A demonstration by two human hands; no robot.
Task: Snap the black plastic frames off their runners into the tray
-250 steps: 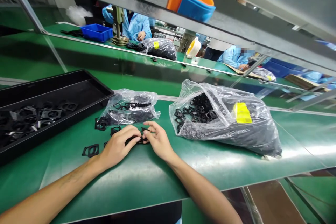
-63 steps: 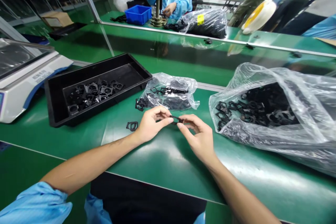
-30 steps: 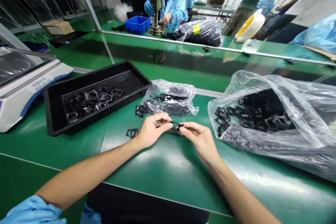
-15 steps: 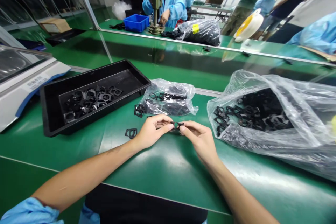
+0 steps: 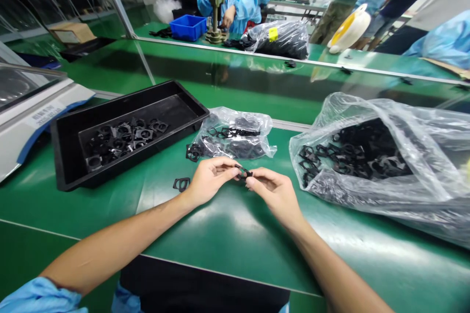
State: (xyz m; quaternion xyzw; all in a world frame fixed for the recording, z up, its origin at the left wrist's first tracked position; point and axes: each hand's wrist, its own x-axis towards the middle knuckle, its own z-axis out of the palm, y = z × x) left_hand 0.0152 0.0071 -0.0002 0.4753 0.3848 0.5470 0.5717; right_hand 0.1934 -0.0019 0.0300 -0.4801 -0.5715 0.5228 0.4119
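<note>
We find the left hand [image 5: 210, 181] and right hand [image 5: 273, 190] held over the green surface [image 5: 235, 239], both grasping one small black frame [image 5: 243, 172] between their fingertips, neither clenched. In our judgement, the step in hand is close handling of this single piece, and its thin section calls for a steady pinch on any next move. A loose black frame [image 5: 181, 184] lies at nine o'clock, just beside the left hand. A black tray [image 5: 117, 102] of similar frames sits at ten o'clock, a small clear bag [image 5: 235, 120] at twelve, and a large clear bag [image 5: 367, 107] at two.
</note>
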